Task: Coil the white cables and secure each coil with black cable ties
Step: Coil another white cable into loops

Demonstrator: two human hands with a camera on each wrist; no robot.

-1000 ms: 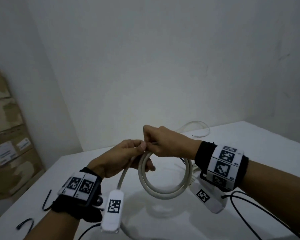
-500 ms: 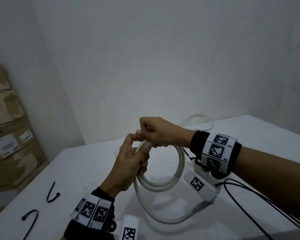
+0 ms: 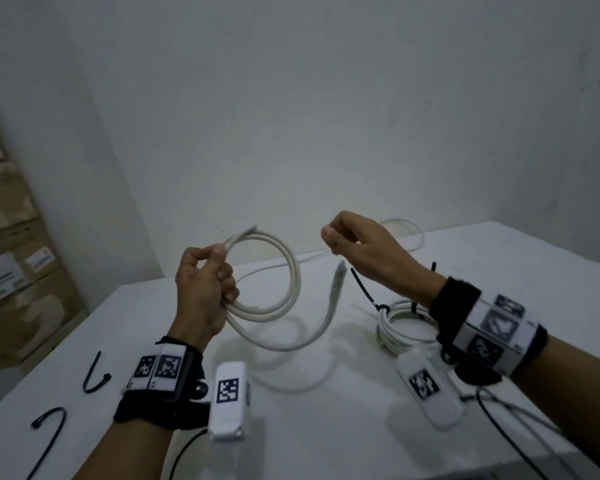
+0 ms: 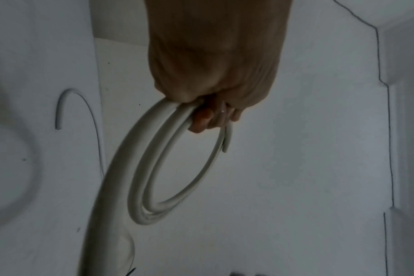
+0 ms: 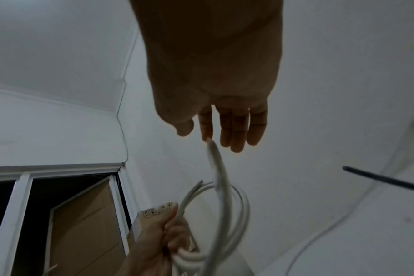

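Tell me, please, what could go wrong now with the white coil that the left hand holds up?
1. Only the left hand grips the white coil; the free tail hangs loose, so the loops may spring open.
2. The right hand holds nothing, and the loose cable ties lie to the far left on the table, so reaching them may slacken the grip.

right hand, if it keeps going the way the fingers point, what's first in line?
Likely the loose end of the white cable, just off the right hand fingertips. Beyond it, the coil in the left hand. Depth unclear.
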